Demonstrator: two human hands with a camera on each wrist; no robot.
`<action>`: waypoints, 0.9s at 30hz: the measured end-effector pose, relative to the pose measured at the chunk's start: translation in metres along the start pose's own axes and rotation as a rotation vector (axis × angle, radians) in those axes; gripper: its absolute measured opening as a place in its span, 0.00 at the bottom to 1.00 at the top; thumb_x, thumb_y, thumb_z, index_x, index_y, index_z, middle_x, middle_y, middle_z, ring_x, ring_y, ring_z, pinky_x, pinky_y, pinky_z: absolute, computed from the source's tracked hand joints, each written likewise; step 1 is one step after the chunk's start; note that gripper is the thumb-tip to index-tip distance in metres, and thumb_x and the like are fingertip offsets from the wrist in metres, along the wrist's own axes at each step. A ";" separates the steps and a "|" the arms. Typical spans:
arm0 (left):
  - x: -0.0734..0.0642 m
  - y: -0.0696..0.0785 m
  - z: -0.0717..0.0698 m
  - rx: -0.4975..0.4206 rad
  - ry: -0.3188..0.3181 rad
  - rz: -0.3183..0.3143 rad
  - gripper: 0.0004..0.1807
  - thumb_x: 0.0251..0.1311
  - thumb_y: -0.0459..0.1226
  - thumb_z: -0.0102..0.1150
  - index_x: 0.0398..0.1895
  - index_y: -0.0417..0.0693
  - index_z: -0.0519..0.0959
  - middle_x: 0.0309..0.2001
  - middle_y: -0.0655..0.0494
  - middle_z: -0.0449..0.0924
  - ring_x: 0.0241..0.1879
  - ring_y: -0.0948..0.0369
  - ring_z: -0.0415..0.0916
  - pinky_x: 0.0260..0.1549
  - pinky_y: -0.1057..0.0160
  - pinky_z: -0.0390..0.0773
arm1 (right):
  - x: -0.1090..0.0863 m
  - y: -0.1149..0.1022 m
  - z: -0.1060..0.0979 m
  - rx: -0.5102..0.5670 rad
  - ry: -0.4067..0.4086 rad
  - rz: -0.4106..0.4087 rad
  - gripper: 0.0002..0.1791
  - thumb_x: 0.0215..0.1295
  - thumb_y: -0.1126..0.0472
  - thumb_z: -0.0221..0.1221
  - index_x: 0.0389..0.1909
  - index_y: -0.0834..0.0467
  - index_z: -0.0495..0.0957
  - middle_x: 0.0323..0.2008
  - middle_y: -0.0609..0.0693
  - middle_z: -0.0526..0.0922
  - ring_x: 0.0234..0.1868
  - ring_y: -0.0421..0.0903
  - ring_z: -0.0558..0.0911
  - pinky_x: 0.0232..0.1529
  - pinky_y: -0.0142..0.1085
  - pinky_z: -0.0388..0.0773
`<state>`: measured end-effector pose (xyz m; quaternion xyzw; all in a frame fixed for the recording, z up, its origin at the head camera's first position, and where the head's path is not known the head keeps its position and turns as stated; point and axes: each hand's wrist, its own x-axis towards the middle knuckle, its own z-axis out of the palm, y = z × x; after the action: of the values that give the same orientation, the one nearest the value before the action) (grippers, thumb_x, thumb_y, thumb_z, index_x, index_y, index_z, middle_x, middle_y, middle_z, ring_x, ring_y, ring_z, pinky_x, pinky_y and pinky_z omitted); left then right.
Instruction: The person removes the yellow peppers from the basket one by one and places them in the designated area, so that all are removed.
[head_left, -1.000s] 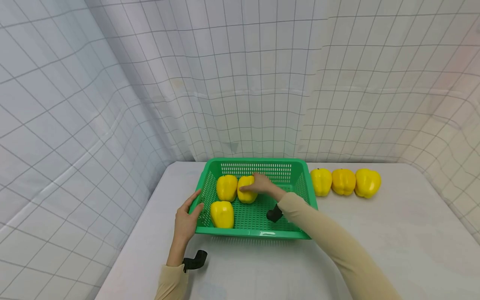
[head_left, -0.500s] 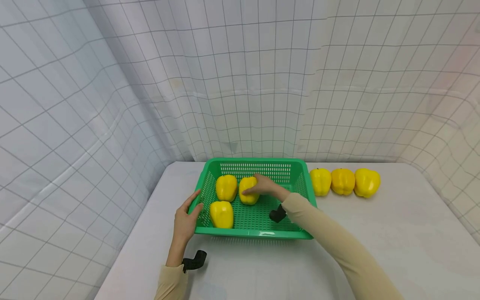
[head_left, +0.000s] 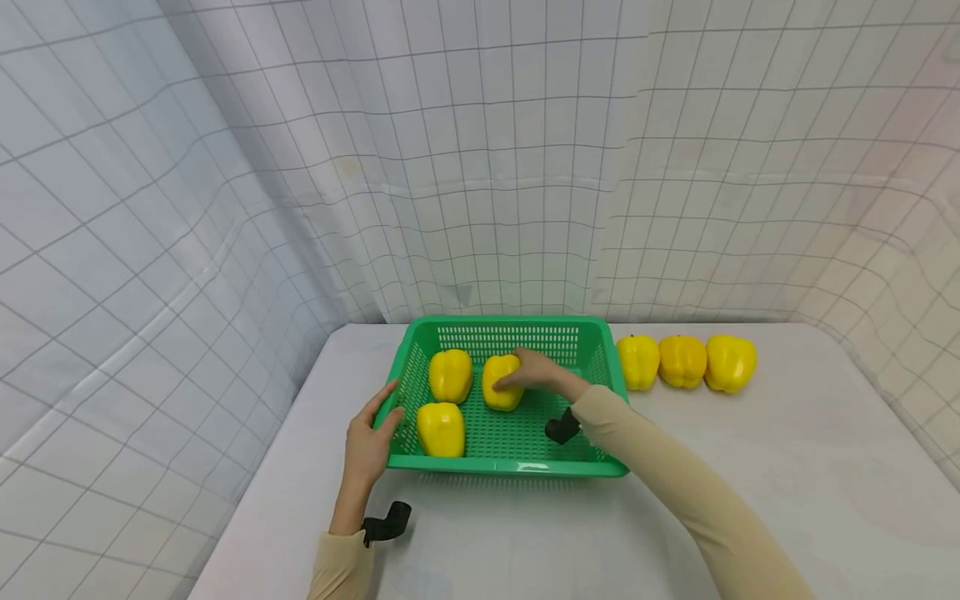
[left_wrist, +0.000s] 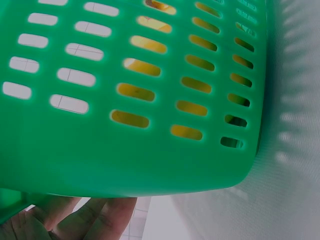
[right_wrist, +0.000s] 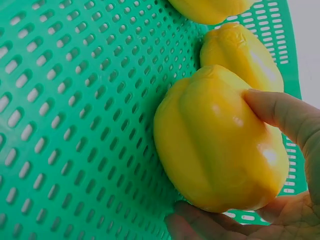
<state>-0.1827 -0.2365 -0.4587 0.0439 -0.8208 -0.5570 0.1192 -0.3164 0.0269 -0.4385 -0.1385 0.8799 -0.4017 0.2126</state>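
A green slatted plastic basket stands on the table in the head view. My left hand grips its left rim; in the left wrist view fingers show at the rim beside the perforated wall. Inside the basket, my right hand holds a yellow bell pepper, thumb on one side and fingers on the other, as the right wrist view shows on the pepper. Two more yellow bell peppers lie in the left part: one at the back, one at the front.
To the right of the basket, three yellow bell peppers stand in a row on the white table: left, middle and right. A white grid-patterned curtain hangs behind and at both sides.
My right hand has shifted the held bell pepper slightly right and nearer me, widening the gap from the back-left pepper. The left hand stays on the rim.
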 end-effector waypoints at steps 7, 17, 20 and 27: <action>0.001 -0.001 0.000 0.001 0.012 -0.001 0.24 0.67 0.39 0.52 0.67 0.52 0.69 0.66 0.45 0.63 0.64 0.49 0.60 0.57 0.43 0.62 | -0.003 0.000 -0.002 0.034 0.009 0.020 0.44 0.53 0.54 0.69 0.65 0.68 0.60 0.53 0.60 0.72 0.48 0.51 0.75 0.50 0.43 0.72; -0.001 0.006 -0.001 -0.008 0.002 -0.008 0.24 0.68 0.38 0.52 0.67 0.49 0.68 0.67 0.44 0.63 0.65 0.49 0.59 0.58 0.43 0.61 | -0.006 -0.001 -0.004 0.049 0.027 0.002 0.46 0.53 0.50 0.69 0.66 0.69 0.59 0.54 0.60 0.71 0.48 0.52 0.74 0.50 0.44 0.72; 0.000 0.005 -0.001 -0.007 0.003 -0.012 0.24 0.68 0.38 0.52 0.67 0.48 0.68 0.67 0.44 0.62 0.65 0.49 0.59 0.59 0.44 0.61 | -0.009 -0.005 -0.006 0.068 0.033 -0.015 0.47 0.53 0.49 0.68 0.67 0.69 0.58 0.55 0.61 0.71 0.47 0.52 0.74 0.49 0.45 0.73; 0.001 0.000 0.000 0.004 0.011 0.013 0.24 0.67 0.38 0.53 0.67 0.49 0.69 0.66 0.45 0.64 0.65 0.49 0.60 0.59 0.44 0.61 | -0.016 -0.011 -0.017 0.150 0.076 -0.052 0.45 0.54 0.49 0.68 0.66 0.66 0.59 0.54 0.63 0.71 0.43 0.52 0.76 0.45 0.49 0.76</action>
<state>-0.1840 -0.2368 -0.4581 0.0421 -0.8216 -0.5541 0.1273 -0.3099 0.0376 -0.4158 -0.1300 0.8509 -0.4767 0.1785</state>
